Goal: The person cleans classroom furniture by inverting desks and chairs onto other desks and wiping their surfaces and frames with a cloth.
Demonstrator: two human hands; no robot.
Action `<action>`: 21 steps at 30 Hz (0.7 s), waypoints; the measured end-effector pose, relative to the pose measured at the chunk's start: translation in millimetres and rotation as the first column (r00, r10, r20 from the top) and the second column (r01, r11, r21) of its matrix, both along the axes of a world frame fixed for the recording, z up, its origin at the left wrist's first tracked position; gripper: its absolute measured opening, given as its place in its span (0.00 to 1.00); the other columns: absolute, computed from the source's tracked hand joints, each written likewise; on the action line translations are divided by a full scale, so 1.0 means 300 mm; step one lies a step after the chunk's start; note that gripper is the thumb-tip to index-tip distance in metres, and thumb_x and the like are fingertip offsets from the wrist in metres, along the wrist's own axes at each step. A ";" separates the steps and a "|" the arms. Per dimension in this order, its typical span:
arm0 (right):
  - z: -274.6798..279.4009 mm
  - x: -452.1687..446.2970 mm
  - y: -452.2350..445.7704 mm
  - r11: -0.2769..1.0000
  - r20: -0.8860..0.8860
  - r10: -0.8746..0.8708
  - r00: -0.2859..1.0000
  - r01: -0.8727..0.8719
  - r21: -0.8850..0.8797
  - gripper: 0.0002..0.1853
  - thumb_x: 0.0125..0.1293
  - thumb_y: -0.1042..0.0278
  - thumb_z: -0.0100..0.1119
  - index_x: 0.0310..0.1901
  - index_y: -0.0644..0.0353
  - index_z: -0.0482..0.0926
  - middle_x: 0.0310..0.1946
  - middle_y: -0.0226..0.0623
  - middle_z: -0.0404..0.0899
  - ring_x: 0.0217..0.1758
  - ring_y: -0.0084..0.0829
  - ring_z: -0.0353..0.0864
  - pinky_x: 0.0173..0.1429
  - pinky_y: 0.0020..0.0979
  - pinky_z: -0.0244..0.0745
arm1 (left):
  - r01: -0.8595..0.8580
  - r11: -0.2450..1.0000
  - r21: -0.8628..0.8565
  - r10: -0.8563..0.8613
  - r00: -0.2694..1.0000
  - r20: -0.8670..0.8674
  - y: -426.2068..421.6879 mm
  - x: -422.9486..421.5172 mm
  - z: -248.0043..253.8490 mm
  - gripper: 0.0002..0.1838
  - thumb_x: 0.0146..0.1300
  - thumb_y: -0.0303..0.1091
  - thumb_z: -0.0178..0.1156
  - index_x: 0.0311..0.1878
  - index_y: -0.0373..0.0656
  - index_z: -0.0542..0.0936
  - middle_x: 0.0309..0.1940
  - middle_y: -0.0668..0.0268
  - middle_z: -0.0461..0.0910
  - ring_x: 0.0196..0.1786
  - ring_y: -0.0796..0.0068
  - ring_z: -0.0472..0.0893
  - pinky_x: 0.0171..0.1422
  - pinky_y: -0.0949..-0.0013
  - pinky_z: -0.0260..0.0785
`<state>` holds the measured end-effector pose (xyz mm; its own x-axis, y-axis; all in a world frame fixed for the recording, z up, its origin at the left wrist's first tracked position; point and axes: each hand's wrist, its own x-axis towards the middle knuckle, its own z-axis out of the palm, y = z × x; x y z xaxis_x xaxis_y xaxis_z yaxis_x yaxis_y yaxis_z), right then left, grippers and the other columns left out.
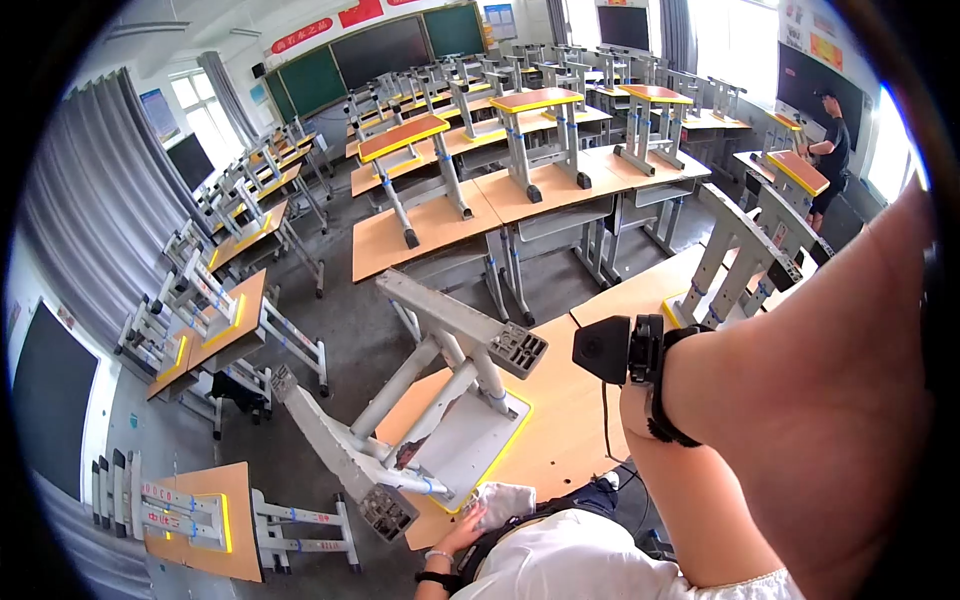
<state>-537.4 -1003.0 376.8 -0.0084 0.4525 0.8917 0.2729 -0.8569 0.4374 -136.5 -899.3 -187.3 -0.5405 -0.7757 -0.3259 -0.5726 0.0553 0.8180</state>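
My left hand (460,532), low in the view, grips a crumpled greyish-white cloth (503,505) beside my waist. Just beyond it, an upturned stool (440,335) rests seat-down on a wooden desk (556,440), its grey metal feet pointing up toward me. The seat has a yellow rim. My right hand (840,350) is raised very near the camera and fills the right side; its fingers are out of sight. A black device on a strap (645,375) is around the right wrist, with a cable hanging from it.
Rows of desks (430,225) carry stools, mostly upturned, across the classroom. Another desk (240,500) stands at lower left. Grey curtains (100,190) line the left wall, and a chalkboard (385,50) is at the far end. Another person (830,150) stands at right among the desks.
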 end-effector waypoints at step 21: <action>-0.016 0.089 -0.002 0.998 0.049 0.037 0.998 -0.034 -0.050 0.11 0.56 0.65 0.55 0.36 0.63 0.78 0.35 0.44 0.76 0.38 0.37 0.75 0.42 0.35 0.69 | 0.011 0.990 -0.144 0.002 0.996 0.089 0.017 -0.015 -0.026 0.36 0.55 0.34 0.57 0.67 0.46 0.54 0.68 0.49 0.42 0.71 0.54 0.45 0.71 0.60 0.40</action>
<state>-510.7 -1003.5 371.9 -0.0690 0.4942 0.8666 0.2795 -0.8243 0.4924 -141.0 -894.1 -195.0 -0.5180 -0.8157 -0.2575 -0.6417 0.1716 0.7475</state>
